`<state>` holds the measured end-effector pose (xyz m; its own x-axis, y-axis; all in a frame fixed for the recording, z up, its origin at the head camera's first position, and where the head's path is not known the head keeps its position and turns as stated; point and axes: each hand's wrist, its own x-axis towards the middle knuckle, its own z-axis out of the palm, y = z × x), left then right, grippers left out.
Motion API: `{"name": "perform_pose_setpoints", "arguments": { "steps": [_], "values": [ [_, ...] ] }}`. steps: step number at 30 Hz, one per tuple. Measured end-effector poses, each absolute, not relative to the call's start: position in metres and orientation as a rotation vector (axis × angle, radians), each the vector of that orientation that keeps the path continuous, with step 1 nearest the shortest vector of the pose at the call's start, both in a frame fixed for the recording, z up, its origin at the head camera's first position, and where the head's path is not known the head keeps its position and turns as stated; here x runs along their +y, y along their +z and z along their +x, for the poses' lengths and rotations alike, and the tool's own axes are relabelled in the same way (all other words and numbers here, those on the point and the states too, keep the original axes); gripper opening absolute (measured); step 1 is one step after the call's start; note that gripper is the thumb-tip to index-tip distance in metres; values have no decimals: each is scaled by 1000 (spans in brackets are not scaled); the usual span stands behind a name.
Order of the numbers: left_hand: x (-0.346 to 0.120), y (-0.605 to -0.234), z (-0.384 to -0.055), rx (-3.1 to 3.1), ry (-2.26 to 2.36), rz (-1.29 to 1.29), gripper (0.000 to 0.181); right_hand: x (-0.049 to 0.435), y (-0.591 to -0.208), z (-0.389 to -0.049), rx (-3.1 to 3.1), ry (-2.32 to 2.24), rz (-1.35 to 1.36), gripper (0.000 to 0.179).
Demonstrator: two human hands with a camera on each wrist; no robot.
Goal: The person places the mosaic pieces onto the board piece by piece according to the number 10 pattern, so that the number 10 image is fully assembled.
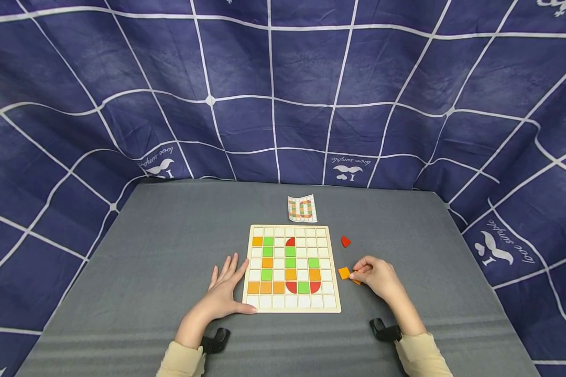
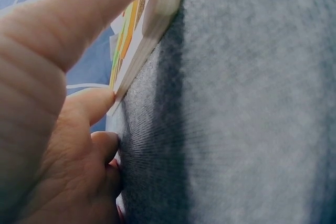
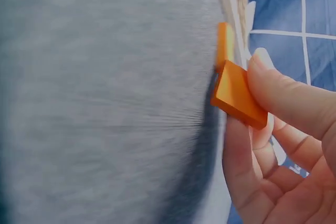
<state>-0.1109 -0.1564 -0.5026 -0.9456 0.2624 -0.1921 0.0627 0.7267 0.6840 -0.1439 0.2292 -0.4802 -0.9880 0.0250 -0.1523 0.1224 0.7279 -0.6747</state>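
A pale square grid board (image 1: pixel 327 301) lies flat on the table, with green and orange square tiles and red rounded pieces in some of its cells. My left hand (image 1: pixel 219 298) has its fingers spread along the board's left side; thumb and index finger touch the edge, as the left wrist view also shows. To the right of the board, my right hand (image 1: pixel 381 280) pinches an orange square tile (image 3: pixel 239 95) between thumb and fingers, tilted. A second orange tile (image 1: pixel 344 273) lies just beside it, close to the board's right edge.
A red rounded piece (image 1: pixel 346 241) lies on the grey tabletop (image 1: pixel 170 251), right of the board. Behind the board is a small card (image 1: pixel 302 208) printed with a coloured grid pattern. Blue checked cloth (image 1: pixel 302 125) hangs around the table's back and sides.
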Motion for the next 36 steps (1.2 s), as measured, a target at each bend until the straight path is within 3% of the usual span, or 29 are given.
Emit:
{"name": "perform_pose_setpoints", "arguments": {
  "steps": [9, 19, 36],
  "values": [
    [-156, -501, -111, 2651, 1034, 263, 125, 211, -471, -159, 2690, -1449, 207, 23],
    [-155, -503, -111, 2660, 1025, 251, 125, 172, -481, -181, 2706, -1545, 196, 15],
    [-156, -504, -112, 2665, 1005, 245, 125, 141, -482, -200, 2777, -1346, 37, 8]
  ]
}}
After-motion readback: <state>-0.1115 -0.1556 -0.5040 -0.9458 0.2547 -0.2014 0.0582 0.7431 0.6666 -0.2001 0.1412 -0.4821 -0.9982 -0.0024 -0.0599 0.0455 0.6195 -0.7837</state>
